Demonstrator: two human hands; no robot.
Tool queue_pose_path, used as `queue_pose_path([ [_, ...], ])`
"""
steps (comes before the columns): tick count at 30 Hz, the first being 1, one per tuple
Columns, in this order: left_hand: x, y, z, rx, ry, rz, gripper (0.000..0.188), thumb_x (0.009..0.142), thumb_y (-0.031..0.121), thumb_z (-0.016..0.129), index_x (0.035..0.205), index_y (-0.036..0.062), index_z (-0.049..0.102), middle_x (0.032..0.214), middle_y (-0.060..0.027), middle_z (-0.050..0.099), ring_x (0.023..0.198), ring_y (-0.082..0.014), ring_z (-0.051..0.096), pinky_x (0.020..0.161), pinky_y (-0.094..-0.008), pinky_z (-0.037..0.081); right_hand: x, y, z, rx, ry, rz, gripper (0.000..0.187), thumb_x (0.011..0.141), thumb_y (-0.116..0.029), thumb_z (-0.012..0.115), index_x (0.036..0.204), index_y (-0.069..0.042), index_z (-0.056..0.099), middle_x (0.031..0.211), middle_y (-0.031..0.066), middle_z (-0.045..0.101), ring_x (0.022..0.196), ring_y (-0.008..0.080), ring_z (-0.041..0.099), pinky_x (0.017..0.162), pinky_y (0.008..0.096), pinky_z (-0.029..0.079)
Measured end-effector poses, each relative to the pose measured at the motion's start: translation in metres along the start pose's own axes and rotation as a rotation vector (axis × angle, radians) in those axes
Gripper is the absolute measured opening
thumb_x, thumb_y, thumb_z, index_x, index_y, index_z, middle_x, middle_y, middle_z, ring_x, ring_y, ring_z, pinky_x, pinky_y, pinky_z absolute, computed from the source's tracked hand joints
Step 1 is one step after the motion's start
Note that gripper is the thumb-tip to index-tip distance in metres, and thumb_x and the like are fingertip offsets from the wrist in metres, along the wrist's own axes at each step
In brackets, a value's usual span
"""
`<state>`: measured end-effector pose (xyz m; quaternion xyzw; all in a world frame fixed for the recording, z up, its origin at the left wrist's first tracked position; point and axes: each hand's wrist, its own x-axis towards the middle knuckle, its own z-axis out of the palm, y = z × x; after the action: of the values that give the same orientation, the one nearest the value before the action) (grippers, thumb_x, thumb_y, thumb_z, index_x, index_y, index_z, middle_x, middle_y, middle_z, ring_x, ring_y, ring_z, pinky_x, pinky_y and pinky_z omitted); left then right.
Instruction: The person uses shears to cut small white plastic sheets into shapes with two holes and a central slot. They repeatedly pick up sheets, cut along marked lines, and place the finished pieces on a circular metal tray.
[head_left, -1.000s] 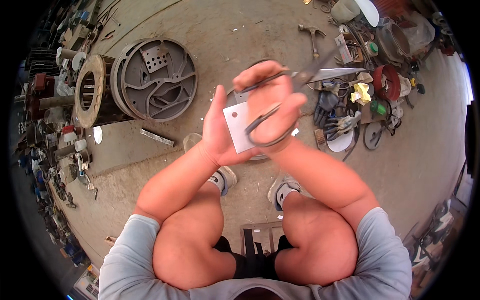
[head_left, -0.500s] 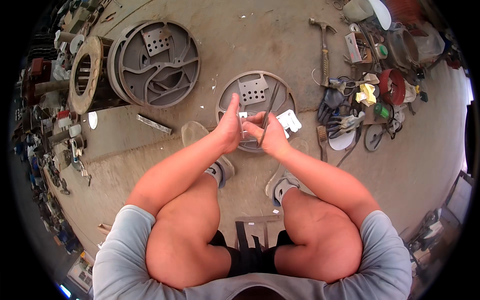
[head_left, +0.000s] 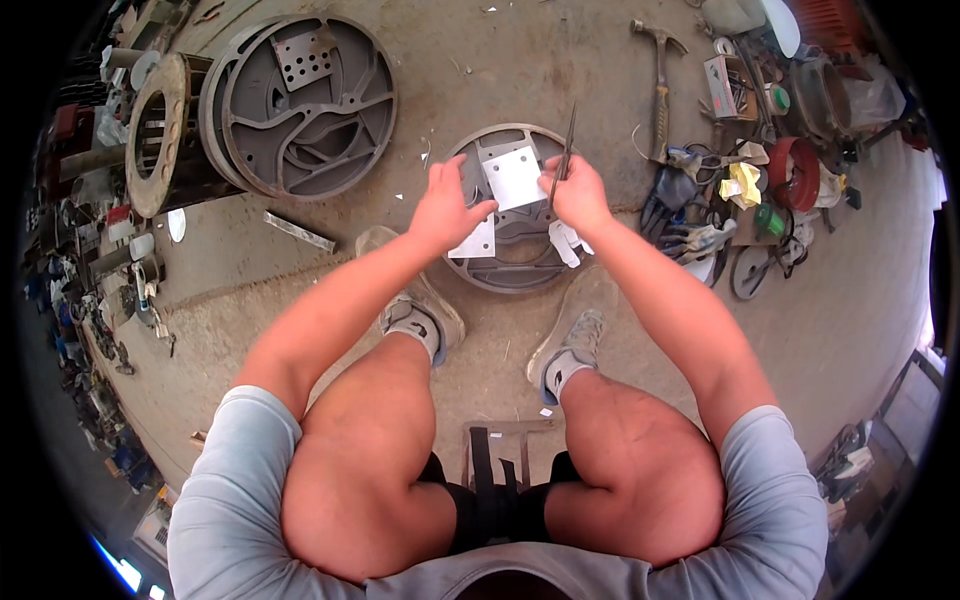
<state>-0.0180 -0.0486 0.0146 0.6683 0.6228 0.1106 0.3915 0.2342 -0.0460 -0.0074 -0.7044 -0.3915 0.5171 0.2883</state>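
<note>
Nearest us are our bare knees and the small stool [head_left: 497,450] between them, then our two shoes [head_left: 420,315] planted on the dusty ground [head_left: 560,80]. Beyond the feet our hands work over a round grey metal wheel [head_left: 520,262] lying flat. The right hand [head_left: 578,192] is closed around a pair of scissors [head_left: 567,140], blades pointing away from us and apparently together, though the view is too small to be sure. The left hand [head_left: 443,208] has its fingers spread and pinches the edge of a white sheet piece [head_left: 476,241] — a second white square [head_left: 513,176] lies on the wheel just between the hands, and scraps [head_left: 566,240] sit below the right wrist.

What could go wrong, in our judgement: the blade tips stand close to the left fingers, so a hurried cut could nick them, and the loosely pinched sheet could slip.

Farther out lie a larger cast wheel [head_left: 305,100] to the left, a hammer [head_left: 660,75] and a heap of gloves and tools [head_left: 740,190] to the right.

Against half a second ago, the hands have parted — then they met over the wheel's centre.
</note>
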Motion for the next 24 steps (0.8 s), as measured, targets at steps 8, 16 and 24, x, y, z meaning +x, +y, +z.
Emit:
queue_pose_path([
  [8, 0.025, -0.002, -0.013, 0.33, -0.123, 0.408, 0.087, 0.078, 0.03, 0.095, 0.146, 0.0038, 0.048, 0.15, -0.0181, 0.048, 0.134, -0.0392, 0.057, 0.11, -0.0473, 0.052, 0.027, 0.018, 0.01, 0.008, 0.016, 0.122, 0.036, 0.091, -0.013, 0.082, 0.122, 0.001, 0.07, 0.108, 0.0105, 0.079, 0.099, 0.0213, 0.075, 0.091, 0.0365, 0.058],
  [16, 0.032, -0.007, 0.002, 0.425, -0.118, 0.423, 0.073, 0.081, 0.033, 0.092, 0.139, 0.0082, 0.056, 0.16, -0.0163, 0.044, 0.138, -0.0383, 0.054, 0.113, -0.048, 0.05, 0.04, 0.027, 0.015, 0.039, -0.003, 0.101, 0.038, 0.087, -0.014, 0.086, 0.119, 0.0, 0.071, 0.109, 0.0099, 0.079, 0.1, 0.0215, 0.075, 0.09, 0.0372, 0.058],
  [24, 0.038, -0.005, 0.007, 0.452, -0.137, 0.357, 0.061, 0.085, 0.031, 0.087, 0.135, 0.0115, 0.058, 0.159, -0.0142, 0.046, 0.138, -0.0359, 0.054, 0.111, -0.0474, 0.051, 0.031, 0.002, 0.015, -0.218, 0.022, 0.063, 0.032, 0.086, -0.016, 0.088, 0.109, -0.002, 0.07, 0.1, 0.0082, 0.078, 0.092, 0.0209, 0.073, 0.086, 0.0371, 0.058],
])
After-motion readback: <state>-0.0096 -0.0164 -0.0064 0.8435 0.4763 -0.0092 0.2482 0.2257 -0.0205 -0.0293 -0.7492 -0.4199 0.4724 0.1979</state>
